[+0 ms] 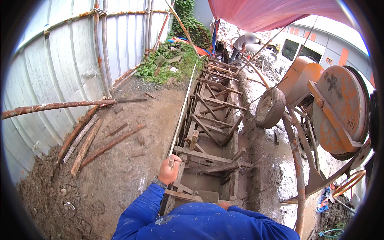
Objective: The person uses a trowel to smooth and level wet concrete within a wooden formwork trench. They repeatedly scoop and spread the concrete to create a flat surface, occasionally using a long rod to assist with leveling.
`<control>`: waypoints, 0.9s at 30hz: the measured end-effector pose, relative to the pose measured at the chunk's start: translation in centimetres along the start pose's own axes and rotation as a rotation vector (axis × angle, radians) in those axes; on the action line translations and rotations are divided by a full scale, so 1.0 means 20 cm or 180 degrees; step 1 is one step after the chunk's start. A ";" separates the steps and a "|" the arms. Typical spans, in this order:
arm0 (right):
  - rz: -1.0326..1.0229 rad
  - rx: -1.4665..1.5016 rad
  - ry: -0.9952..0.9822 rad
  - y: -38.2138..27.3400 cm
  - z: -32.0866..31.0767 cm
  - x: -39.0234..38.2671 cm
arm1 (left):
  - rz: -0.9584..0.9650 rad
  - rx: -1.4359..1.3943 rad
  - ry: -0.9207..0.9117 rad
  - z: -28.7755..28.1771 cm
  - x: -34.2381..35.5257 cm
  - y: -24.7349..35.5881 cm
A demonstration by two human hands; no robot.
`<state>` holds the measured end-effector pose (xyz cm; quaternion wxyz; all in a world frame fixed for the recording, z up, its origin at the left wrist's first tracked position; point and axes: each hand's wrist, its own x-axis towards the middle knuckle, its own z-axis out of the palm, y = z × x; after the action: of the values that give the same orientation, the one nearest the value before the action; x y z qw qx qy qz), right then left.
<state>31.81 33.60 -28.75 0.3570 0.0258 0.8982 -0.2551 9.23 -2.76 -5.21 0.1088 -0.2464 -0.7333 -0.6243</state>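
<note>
My left hand [168, 173], below a blue sleeve and a wrist strap, is closed in a fist beside the left edge of the trench. From the top of the fist pokes the round, grey-brown end of a handle [171, 161]; the rest of that tool is hidden. My right hand [225, 205] is almost wholly covered by my blue shirt, and its fingers do not show. Ahead of me runs the long trench formwork [212, 158] of muddy timber, with crosspieces and slanted braces. Murky water [204, 182] stands between its boards.
An orange mixer [336, 110] with a muddy wheel [271, 107] stands to the right. Loose timbers [88, 146] lie on muddy ground at left, before a corrugated metal fence [52, 76]. Another person [240, 43] bends at the trench's far end, under a red tarp [256, 14].
</note>
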 end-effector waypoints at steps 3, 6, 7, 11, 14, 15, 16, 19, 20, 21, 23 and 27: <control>0.0032 -0.0058 -0.0021 -0.04 -0.03 -0.04 | -0.0012 0.0005 0.0028 -0.01 -0.01 -0.02; 0.0022 0.0077 0.0073 0.06 0.02 0.02 | 0.0058 -0.0011 -0.0002 0.02 0.00 -0.01; 0.0014 0.0157 0.0084 0.06 0.03 0.03 | 0.0083 -0.0004 -0.0005 0.01 0.00 -0.01; -0.0062 0.0242 0.0191 -0.03 -0.01 -0.03 | 0.0130 0.0034 0.0040 -0.01 -0.01 -0.01; -0.0069 0.0191 0.0240 -0.06 -0.03 -0.06 | 0.0127 0.0032 0.0034 -0.01 -0.02 -0.01; -0.0050 0.0196 0.0249 -0.06 -0.03 -0.06 | 0.0109 0.0004 0.0025 -0.01 -0.02 -0.01; -0.0037 0.0204 0.0256 -0.07 -0.04 -0.07 | 0.0090 -0.0018 0.0016 -0.01 -0.03 -0.01; 0.0309 0.0067 0.0233 -0.12 -0.06 -0.10 | -0.0032 -0.0069 0.0007 0.00 -0.04 -0.03; 0.0277 0.0012 0.0226 -0.15 -0.07 -0.12 | -0.0085 -0.0069 0.0004 0.00 -0.05 -0.04; 0.0244 -0.0040 0.0216 -0.18 -0.09 -0.13 | -0.0022 -0.0117 0.0079 0.00 -0.05 -0.05; 0.0215 -0.0110 0.0188 -0.19 -0.10 -0.14 | 0.0103 -0.0235 0.0197 0.02 -0.05 -0.08; 0.0040 -0.0252 0.0218 -0.08 -0.05 -0.08 | 0.0114 -0.0248 0.0193 0.03 -0.07 -0.12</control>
<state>32.04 32.93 -26.40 0.3284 0.0261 0.9191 -0.2161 9.25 -2.73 -8.09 0.1325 -0.2445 -0.7003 -0.6575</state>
